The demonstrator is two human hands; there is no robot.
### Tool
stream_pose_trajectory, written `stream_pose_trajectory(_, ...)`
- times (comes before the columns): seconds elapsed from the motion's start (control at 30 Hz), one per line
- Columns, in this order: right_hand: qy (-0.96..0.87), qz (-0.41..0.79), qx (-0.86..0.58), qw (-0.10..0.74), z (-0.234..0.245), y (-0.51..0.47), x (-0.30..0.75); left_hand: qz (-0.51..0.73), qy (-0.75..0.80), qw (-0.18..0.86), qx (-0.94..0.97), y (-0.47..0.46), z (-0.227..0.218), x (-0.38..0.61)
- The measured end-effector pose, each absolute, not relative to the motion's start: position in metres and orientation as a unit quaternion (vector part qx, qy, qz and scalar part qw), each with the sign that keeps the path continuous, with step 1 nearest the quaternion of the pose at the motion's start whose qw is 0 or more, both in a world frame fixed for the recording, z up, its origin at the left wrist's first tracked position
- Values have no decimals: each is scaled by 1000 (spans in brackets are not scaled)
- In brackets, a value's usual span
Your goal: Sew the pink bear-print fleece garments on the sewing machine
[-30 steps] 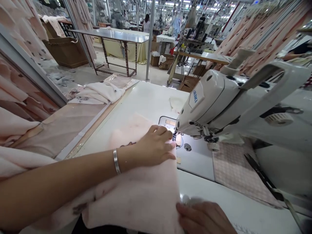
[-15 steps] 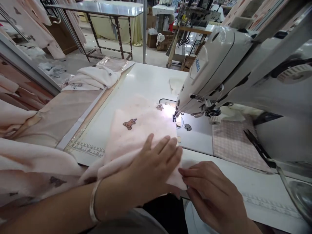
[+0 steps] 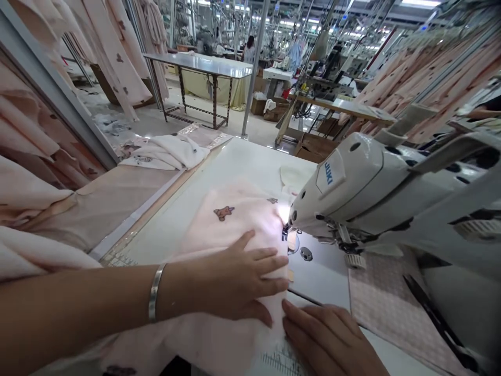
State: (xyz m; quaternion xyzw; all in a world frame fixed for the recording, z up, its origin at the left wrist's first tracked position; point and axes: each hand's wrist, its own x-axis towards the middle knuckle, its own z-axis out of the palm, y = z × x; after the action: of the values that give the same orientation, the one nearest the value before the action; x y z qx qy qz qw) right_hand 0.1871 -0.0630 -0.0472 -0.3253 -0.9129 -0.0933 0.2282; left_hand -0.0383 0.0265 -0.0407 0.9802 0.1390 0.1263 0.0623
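A pale pink fabric piece (image 3: 203,230) printed with small brown bears lies on the white sewing table. Its right edge runs under the lit presser foot (image 3: 285,232) of a white sewing machine (image 3: 348,167). My left hand (image 3: 238,282), a silver bangle on its wrist, lies flat on the fabric with fingers spread, just in front of the foot. Beside the fabric's right edge rests my right hand (image 3: 329,339), its fingers stretched out and the fingertips against the edge. The right thumb is hidden. Lower down, the fabric hangs over the table's front edge.
Black scissors (image 3: 434,313) lie on a checked cloth (image 3: 391,297) right of the needle plate. A bundle of white fabric (image 3: 168,151) sits at the table's left. Pink garments (image 3: 121,47) hang at left and far right. Behind stands a metal table (image 3: 203,63).
The view has tilted up. My left hand has spread its fingers wider on the fabric. My right hand has gone from pinching the fabric's corner to lying flat at its edge.
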Motion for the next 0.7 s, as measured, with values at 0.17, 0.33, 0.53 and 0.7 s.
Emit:
stream_pose_trajectory(0.17, -906, -46, -349, 235, -51, -32, 191, 136, 104, 85, 982, 74, -45, -30)
stream_pose_trajectory(0.33, -894, -78, -399, 187, -62, 0, 201, 128, 95, 55, 986, 116, -49, -21)
stream_pose_trajectory(0.53, -884, -113, -420, 170, -71, 17, 206, 123, 81, 48, 988, 154, -49, -10)
stream_pose_trajectory(0.7, -887, -109, -407, 190, -68, 17, 203, 104, 109, 39, 988, 172, -44, -7)
